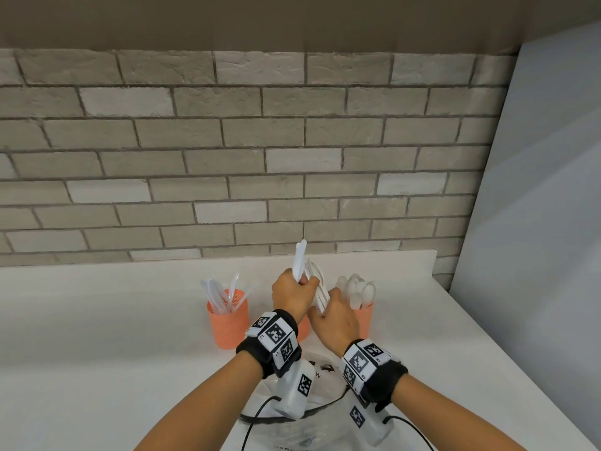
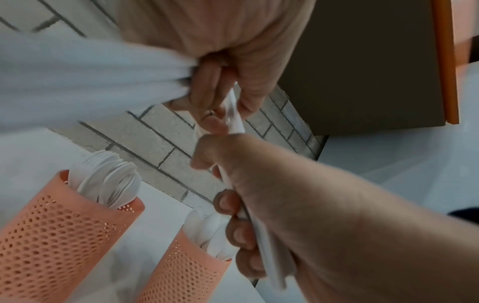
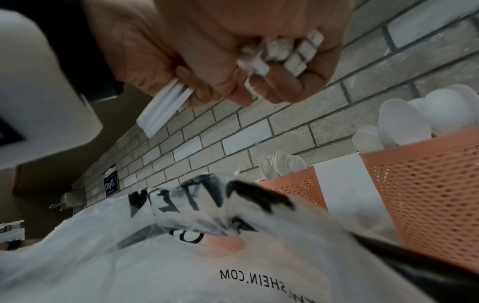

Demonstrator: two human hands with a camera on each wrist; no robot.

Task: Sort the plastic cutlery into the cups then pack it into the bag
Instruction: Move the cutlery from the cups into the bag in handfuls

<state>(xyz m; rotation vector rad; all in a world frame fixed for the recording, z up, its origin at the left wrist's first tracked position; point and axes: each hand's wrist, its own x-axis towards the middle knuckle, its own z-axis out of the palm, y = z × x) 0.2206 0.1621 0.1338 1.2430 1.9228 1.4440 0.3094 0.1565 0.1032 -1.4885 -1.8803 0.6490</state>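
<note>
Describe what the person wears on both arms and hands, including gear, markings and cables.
Both forearms are bare, with no sleeves or gloves. The left hand and right hand each have a black wrist strap carrying white blocks printed with black square-pattern tags. A white camera housing, also tagged, hangs under each wrist, and thin black cables run from them.

A grey brick wall (image 1: 260, 141) runs along the white counter's (image 1: 97, 336) far edge. A small dark label (image 3: 111, 183), perhaps a sticker, is on the bricks.
</note>
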